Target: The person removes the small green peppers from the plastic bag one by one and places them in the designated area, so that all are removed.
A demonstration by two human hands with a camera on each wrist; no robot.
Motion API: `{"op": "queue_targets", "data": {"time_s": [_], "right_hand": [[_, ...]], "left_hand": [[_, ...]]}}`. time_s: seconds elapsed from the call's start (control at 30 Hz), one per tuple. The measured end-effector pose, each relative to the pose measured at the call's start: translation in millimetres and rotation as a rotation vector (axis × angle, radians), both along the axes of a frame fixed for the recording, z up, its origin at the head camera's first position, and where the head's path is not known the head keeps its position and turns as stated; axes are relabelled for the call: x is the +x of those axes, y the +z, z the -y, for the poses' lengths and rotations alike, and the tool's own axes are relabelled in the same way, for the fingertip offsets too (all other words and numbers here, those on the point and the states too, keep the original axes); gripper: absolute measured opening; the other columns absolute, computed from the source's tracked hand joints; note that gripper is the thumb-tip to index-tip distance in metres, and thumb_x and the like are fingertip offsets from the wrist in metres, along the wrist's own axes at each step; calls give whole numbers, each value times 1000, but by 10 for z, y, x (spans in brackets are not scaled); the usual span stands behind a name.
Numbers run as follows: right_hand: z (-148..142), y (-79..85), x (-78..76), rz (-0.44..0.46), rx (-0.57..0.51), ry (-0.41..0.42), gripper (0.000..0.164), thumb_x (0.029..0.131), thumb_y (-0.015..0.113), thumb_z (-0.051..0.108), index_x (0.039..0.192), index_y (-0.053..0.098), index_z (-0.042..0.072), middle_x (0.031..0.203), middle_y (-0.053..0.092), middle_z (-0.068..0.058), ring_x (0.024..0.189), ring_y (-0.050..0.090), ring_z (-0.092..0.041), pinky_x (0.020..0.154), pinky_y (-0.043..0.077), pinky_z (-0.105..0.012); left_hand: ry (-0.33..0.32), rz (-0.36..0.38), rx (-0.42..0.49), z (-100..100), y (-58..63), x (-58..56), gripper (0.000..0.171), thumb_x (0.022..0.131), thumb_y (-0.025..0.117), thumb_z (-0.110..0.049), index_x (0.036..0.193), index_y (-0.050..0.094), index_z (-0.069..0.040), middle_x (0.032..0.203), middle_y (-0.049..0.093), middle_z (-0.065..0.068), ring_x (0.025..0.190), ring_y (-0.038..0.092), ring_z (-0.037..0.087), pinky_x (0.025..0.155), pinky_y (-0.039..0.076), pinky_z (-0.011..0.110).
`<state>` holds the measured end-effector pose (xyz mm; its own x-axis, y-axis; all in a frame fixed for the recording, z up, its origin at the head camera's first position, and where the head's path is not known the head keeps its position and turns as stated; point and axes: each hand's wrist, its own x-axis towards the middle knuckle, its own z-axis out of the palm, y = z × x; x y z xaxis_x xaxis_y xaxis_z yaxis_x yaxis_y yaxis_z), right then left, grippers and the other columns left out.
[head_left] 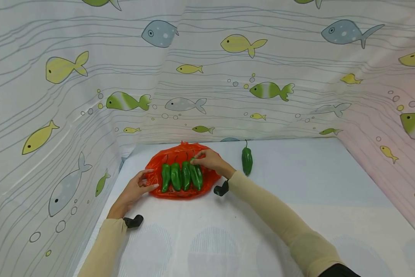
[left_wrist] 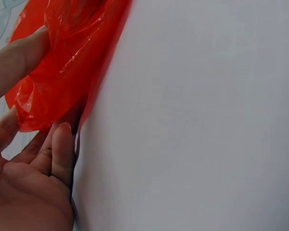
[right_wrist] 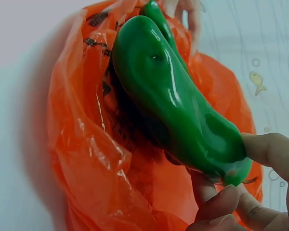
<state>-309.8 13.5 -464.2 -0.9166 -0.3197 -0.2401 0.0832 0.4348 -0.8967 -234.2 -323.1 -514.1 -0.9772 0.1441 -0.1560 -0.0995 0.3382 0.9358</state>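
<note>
A red plastic bag (head_left: 181, 195) lies spread on the table, with several glossy green peppers (head_left: 175, 177) side by side on it, stems pointing away. My right hand (head_left: 212, 161) pinches the rightmost green pepper (right_wrist: 178, 106) at its stem end, between thumb and fingers. At the bag's left edge is my left hand (head_left: 132, 190); in the left wrist view its thumb lies over the crinkled plastic and the other fingers curl beneath it. Another pepper (right_wrist: 159, 19) shows partly behind the held one in the right wrist view.
One more green pepper (head_left: 247, 159) lies alone on the table, right of the bag near the back edge. The white tabletop (head_left: 297, 169) meets a fish-printed curtain (head_left: 221, 96) at the back and sides. Both wrists carry small black camera mounts (head_left: 134, 221).
</note>
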Motion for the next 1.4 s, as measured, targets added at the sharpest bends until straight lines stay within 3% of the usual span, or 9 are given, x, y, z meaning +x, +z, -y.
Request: {"op": "queue_targets", "data": {"time_s": [0.3,0.47,0.63,0.77,1.03,1.17,1.3,1.4], "right_hand": [[-70,14,57,-17,66,40,31,91,79,40,111,72,17,89,54,-2,75,49,-18,64,41,-29],[-136,23,71,-21,38,60,30,93,77,37,113,72,15,99,56,-5,80,51,-19,68,43,-30],[-197,56,84,-20,6,74,34,93,76,37,118,72,15,97,57,-5,76,50,-19,66,42,-30],[-249,103,86,-33,-3,84,38,94,75,38,123,70,14,108,60,-5,78,52,-21,68,44,-30],[-346,148,96,-41,-40,42,33,94,75,37,119,69,17,124,61,-6,91,56,-23,74,47,-34],[-405,159,91,-47,-54,32,31,94,75,37,118,68,18,120,63,-7,92,58,-22,73,49,-34],[-461,212,106,-48,-78,37,33,95,75,34,120,66,14,115,65,-10,87,60,-23,74,54,-40],[-494,267,128,-41,-94,35,36,95,75,33,123,65,12,118,66,-11,90,63,-23,83,56,-49]], "left_hand": [[-1,-6,-24,18,-28,-15,76,91,81,-21,154,39,-13,148,41,17,102,53,22,78,48,23],[-11,-11,-23,23,-23,-12,77,92,80,-21,155,38,-12,148,41,19,103,54,23,79,48,24],[-16,-3,-9,9,-8,-10,77,93,79,-19,156,36,-11,150,38,20,105,54,22,79,48,24],[-20,-2,3,2,1,-9,76,94,77,-16,157,34,-10,152,37,21,104,53,21,78,48,25],[-19,0,3,7,-14,-16,75,93,79,-17,155,36,-9,145,42,20,103,54,21,79,49,24],[-13,5,4,5,-19,-19,75,92,80,-20,154,38,-11,145,42,18,104,54,20,79,49,23],[-18,-5,8,1,-24,-15,75,92,80,-18,154,37,-10,147,41,18,103,55,19,80,49,23],[-16,-9,13,-1,-22,-5,75,93,79,-17,155,37,-9,148,40,18,103,54,18,80,49,22]]}}
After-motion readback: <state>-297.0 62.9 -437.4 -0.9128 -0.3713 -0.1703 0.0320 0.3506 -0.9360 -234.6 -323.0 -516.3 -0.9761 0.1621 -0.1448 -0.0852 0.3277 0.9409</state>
